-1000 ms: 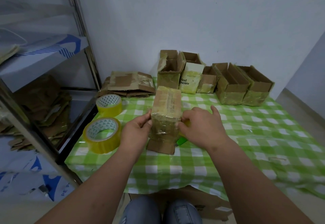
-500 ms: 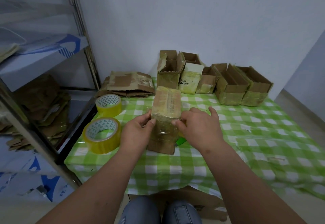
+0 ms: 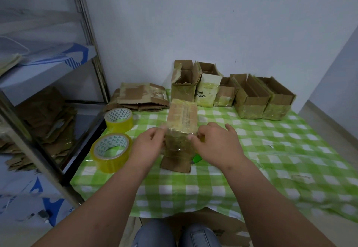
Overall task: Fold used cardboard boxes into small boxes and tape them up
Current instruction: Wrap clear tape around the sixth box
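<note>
Tape should be pressed flat over the near edge, thumbs working outward so no wrinkle lifts. Left hand (image 3: 148, 144) and right hand (image 3: 214, 142) pinch the box (image 3: 181, 130) from either side; the box stands between them on the table (image 3: 251, 149), its flap below the fingers.

Checked table (image 3: 251, 169) carries boxes (image 3: 251, 99), tape rolls (image 3: 111, 152), flattened cardboard (image 3: 141, 97).

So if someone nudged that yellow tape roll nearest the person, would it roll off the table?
Probably not. The nearer tape roll lies flat on its side on the checked tablecloth, hole facing up, so a nudge would likely slide it rather than roll it. It sits close to the table's left edge, so a firm push that way might send it off. Its thick wound ring looks stiff.
</note>
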A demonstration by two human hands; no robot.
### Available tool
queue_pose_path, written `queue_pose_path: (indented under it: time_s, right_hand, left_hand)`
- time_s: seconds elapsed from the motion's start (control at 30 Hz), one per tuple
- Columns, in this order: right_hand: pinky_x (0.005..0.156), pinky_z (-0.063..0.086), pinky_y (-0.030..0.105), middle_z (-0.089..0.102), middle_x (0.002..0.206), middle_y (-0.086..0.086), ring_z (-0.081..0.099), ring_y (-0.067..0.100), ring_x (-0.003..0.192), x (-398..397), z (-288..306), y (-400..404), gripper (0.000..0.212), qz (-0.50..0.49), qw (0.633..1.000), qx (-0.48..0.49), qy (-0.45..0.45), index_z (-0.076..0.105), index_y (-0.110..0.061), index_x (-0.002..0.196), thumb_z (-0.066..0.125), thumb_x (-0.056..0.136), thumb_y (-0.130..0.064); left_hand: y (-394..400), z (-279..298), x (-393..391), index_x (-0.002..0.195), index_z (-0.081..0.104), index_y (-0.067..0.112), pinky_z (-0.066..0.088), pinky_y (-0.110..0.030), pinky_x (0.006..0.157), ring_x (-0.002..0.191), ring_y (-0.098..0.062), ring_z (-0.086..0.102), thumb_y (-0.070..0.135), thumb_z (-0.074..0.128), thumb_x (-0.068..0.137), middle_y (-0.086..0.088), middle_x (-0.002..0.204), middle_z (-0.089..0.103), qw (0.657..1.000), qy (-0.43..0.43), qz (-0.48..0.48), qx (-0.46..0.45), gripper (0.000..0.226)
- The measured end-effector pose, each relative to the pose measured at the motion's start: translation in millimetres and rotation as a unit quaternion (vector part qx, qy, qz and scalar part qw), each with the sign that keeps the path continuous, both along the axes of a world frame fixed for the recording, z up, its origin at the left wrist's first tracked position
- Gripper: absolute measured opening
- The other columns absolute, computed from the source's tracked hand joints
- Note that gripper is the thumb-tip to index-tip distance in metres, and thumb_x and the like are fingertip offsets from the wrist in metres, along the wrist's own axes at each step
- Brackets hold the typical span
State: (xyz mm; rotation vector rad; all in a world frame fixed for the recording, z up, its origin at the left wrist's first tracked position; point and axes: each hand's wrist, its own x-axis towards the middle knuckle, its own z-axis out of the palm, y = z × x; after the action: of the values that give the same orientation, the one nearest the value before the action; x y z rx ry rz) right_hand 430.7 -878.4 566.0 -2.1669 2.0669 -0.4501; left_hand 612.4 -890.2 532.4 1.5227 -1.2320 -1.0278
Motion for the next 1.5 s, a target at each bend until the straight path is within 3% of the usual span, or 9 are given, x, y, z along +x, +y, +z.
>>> queue_pose_path:
  time_s: [0.27,0.47,0.67,0.87,1.03,1.13,1.23,1.33,1.5]
  right_hand:
    - [0.115,0.022,0.046,0.054,0.097,-0.009,0.060,0.017,0.096,7.0,1.8,4.0,0.030,-0.011,0.999,-0.015,0.027,0.063,-0.029,0.092,0.048,0.096,-0.054]
    - [0.112,0.026,0.047,0.057,0.099,-0.008,0.059,0.016,0.094,6.7,3.4,2.5,0.041,-0.003,0.999,-0.005,0.033,0.052,-0.032,0.083,0.038,0.090,-0.070]
    - [0.103,0.034,0.043,0.047,0.087,-0.008,0.060,0.021,0.089,11.3,6.7,0.9,0.041,0.000,0.999,-0.008,0.053,0.065,-0.024,0.093,0.040,0.099,-0.056]
    - [0.084,0.040,0.038,0.044,0.092,-0.005,0.057,0.024,0.089,3.6,7.3,1.9,0.032,0.045,0.998,0.020,0.036,0.062,-0.021,0.105,0.039,0.102,-0.044]
    - [0.071,0.034,0.035,0.049,0.099,0.001,0.057,0.030,0.083,10.7,7.3,2.7,0.033,0.024,0.998,0.005,0.066,0.062,-0.016,0.108,0.035,0.105,-0.036]
    - [0.070,0.030,0.034,0.053,0.105,0.003,0.044,0.028,0.069,13.2,9.3,5.6,0.032,0.025,0.995,-0.004,0.091,0.062,-0.017,0.109,0.034,0.105,-0.033]
    - [0.071,0.031,0.034,0.054,0.109,0.005,0.045,0.029,0.071,13.7,17.3,7.4,0.028,0.035,0.994,0.000,0.105,0.062,-0.018,0.110,0.037,0.105,-0.030]
    - [0.076,0.040,0.038,0.056,0.110,0.008,0.058,0.031,0.089,19.7,28.4,12.3,0.030,0.059,0.994,-0.010,0.089,0.063,-0.014,0.111,0.040,0.103,-0.031]
    - [0.093,0.046,0.041,0.057,0.103,0.005,0.054,0.025,0.093,24.3,31.5,18.3,0.019,0.117,0.993,0.017,-0.028,0.064,-0.015,0.092,0.057,0.087,-0.032]
  left_hand:
    - [-4.1,1.9,-6.8,0.079,0.070,0.029,0.057,-0.040,0.080,0.081,-0.011,0.069,0.042,0.074,0.084,0.010,0.082,0.074,0.995,-0.093,0.038,-0.023,0.014]
    - [-0.1,2.2,-10.0,0.098,0.077,0.021,0.055,-0.034,0.079,0.084,-0.014,0.067,0.039,0.070,0.088,0.005,0.086,0.074,0.992,-0.114,0.047,-0.042,0.021]
    - [6.4,-2.1,-15.6,0.116,0.073,0.020,0.044,-0.025,0.077,0.094,-0.015,0.062,0.032,0.056,0.098,-0.002,0.109,0.074,0.987,-0.140,0.051,-0.064,0.027]
    - [0.7,-2.7,-14.0,0.114,0.073,0.018,0.050,-0.031,0.089,0.104,-0.020,0.065,0.030,0.057,0.098,-0.002,0.110,0.073,0.992,-0.104,0.050,-0.047,0.026]
    - [7.0,-1.0,-27.0,0.136,0.057,0.017,0.046,-0.035,0.084,0.107,-0.031,0.062,0.027,0.041,0.104,-0.010,0.117,0.069,0.963,-0.262,0.026,-0.059,0.037]
    - [8.2,-0.1,-29.4,0.142,0.048,0.018,0.043,-0.033,0.076,0.106,-0.031,0.061,0.038,0.037,0.104,-0.010,0.116,0.068,0.957,-0.286,0.001,-0.046,0.045]
    - [8.7,6.6,-31.6,0.153,0.031,0.016,0.047,-0.036,0.092,0.119,-0.030,0.056,0.050,0.036,0.101,-0.011,0.133,0.061,0.969,-0.244,-0.034,0.000,0.062]
    - [8.1,16.6,-34.6,0.158,-0.001,0.016,0.041,-0.038,0.106,0.133,-0.030,0.046,0.053,0.039,0.100,-0.010,0.150,0.045,0.992,-0.115,-0.035,0.031,0.079]
    - [1.5,20.3,-32.8,0.155,-0.013,0.028,0.035,-0.040,0.112,0.139,-0.027,0.038,0.048,0.056,0.094,-0.003,0.159,0.029,0.999,0.039,-0.003,0.023,0.095]
